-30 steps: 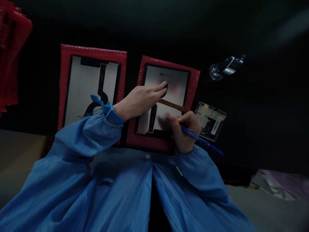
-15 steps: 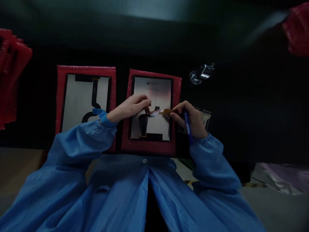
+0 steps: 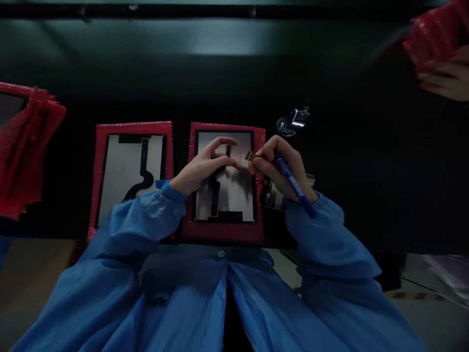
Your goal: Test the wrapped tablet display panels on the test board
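Two pale display panels lie face down on red bubble-wrap sheets on a dark bench. Over the right panel (image 3: 238,195), my left hand (image 3: 205,168) pinches the black flex cable (image 3: 215,188) that rises from it. My right hand (image 3: 280,164) holds a blue pen (image 3: 296,188) along the palm, and its fingertips grip the cable's orange connector end (image 3: 250,156). The left panel (image 3: 126,168) with its own black curved cable lies untouched beside my left sleeve.
A stack of red bubble-wrap sheets (image 3: 25,146) sits at the far left. A shiny metal object (image 3: 293,121) rests behind my right hand, and a label sheet (image 3: 273,198) lies under my right wrist. Another person's hand (image 3: 441,80) holds red wrap at top right.
My left hand went from lying flat on the right panel to pinching its flex cable. My right hand lifted the orange connector end off the panel. The view tilted up.
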The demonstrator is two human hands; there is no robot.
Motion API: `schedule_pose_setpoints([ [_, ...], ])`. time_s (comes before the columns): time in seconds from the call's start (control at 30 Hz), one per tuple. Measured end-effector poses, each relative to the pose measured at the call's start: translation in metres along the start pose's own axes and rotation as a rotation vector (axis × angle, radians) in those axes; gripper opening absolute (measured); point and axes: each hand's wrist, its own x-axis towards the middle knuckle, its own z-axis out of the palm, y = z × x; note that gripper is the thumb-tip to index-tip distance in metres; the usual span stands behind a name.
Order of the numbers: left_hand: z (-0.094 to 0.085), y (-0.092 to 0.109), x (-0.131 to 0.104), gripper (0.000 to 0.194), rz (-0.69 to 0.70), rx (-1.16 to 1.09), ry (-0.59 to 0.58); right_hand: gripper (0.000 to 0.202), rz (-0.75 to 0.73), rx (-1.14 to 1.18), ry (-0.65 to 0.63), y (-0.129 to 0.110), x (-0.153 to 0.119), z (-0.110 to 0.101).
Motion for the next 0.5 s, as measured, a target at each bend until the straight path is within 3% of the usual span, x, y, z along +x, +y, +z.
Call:
schedule_pose_setpoints([
  [0.07,0.005,-0.001,0.000,0.057,-0.023,-0.122,0.047,0.036,0.003,0.028,0.001,0.000,0.001,0.004],
  [0.27,0.000,0.001,-0.002,0.051,-0.220,-0.266,-0.095,0.031,-0.001,0.070,-0.004,0.004,-0.006,0.009],
  [0.4,-0.003,0.000,-0.007,0.029,-0.131,-0.126,-0.124,0.032,0.023,0.125,0.036,0.007,-0.010,0.010],
  [0.5,-0.001,-0.001,-0.010,0.022,0.024,0.044,-0.013,0.034,0.036,0.154,0.058,0.006,-0.012,0.011],
])
